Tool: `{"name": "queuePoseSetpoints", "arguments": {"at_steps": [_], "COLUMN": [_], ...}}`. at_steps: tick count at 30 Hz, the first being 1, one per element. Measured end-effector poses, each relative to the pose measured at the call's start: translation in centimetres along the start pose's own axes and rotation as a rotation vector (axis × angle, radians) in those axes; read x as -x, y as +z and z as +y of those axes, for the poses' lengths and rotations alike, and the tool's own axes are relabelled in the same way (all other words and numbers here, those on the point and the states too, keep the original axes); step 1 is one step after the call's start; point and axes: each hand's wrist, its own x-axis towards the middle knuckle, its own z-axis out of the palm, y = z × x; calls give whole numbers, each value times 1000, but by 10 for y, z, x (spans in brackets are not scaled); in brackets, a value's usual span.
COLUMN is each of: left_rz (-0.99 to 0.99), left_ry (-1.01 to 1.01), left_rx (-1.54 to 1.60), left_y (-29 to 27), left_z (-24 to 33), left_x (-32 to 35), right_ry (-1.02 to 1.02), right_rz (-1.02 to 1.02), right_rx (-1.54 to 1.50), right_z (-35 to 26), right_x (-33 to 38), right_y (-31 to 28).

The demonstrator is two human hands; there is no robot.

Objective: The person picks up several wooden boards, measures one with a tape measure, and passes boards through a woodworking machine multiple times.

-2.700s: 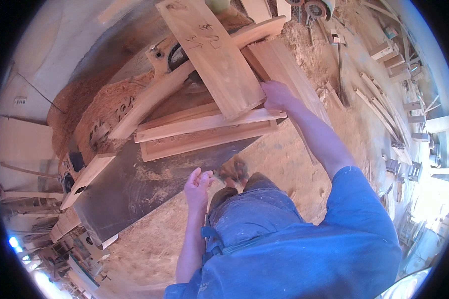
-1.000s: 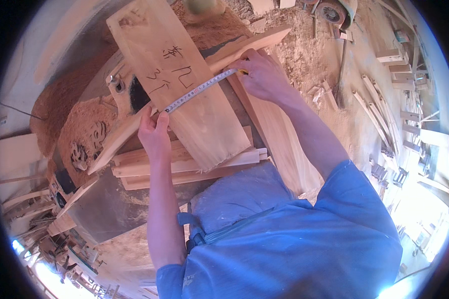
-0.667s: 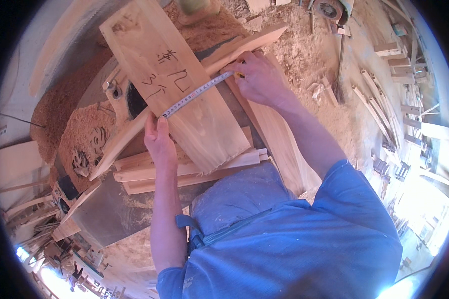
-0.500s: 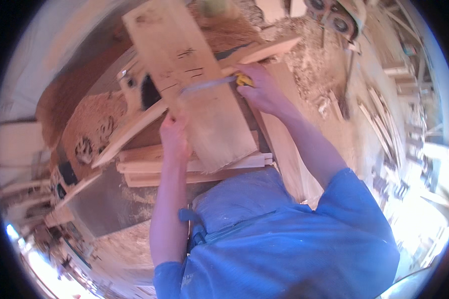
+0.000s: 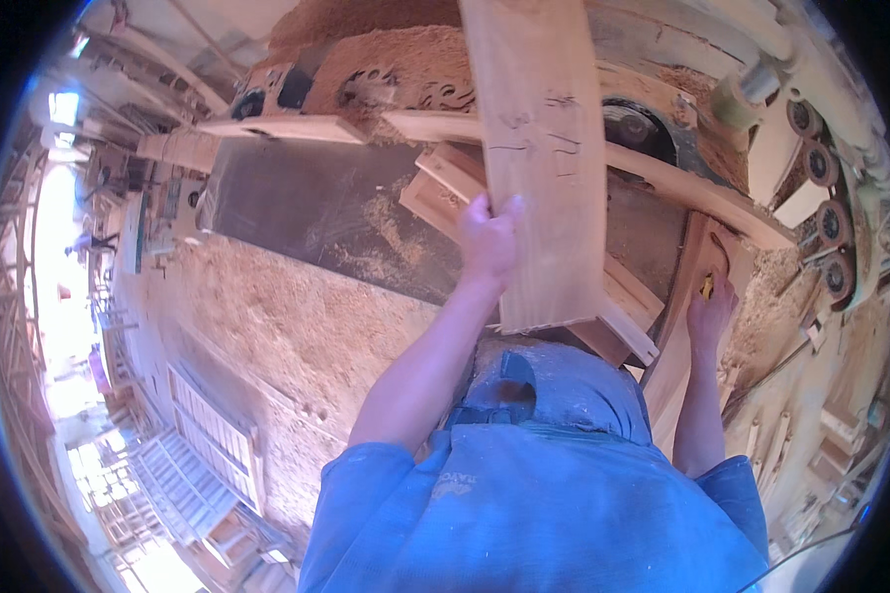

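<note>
A wide pale wooden board [image 5: 549, 217] with dark pencil-like marks stands out in front of me, its near end close to my waist. My left hand [image 5: 489, 237] grips its left edge, the thumb on the face and the fingers going behind. Off to the right, clear of the board, my right hand [image 5: 712, 308] is closed round a yellow tape measure [image 5: 707, 287]. That hand is over a long plank [image 5: 684, 326]. A thin curved brownish strip shows just beyond it; I cannot make out what it is.
Behind the board lies a dark, dusty machine table [image 5: 316, 222] with a long wooden rail [image 5: 697, 183] across it. Several wood pieces [image 5: 631, 287] are stacked under the board. A machine with round wheels [image 5: 829, 217] stands at right. Sawdust [image 5: 257, 306] covers the floor at left.
My right hand has moved away from the board to the right with the tape measure; the blade no longer crosses the board. The view has swung left, and the board now points more straight ahead.
</note>
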Motion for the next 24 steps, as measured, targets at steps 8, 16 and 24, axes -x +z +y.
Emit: {"name": "queuePoseSetpoints", "arguments": {"at_steps": [8, 16, 24], "left_rz": [401, 658, 660], "left_ry": [-24, -235, -443], "left_rx": [232, 351, 475], "left_y": [-154, -217, -246], "left_z": [-41, -51, -102], "left_x": [54, 97, 92], "right_ry": [-342, -435, -241], "right_rz": [-366, -568, -562], "right_rx": [-285, 2, -12], "right_z": [-100, -199, -219], "right_x": [14, 27, 65], "right_y": [-9, 10, 15]}}
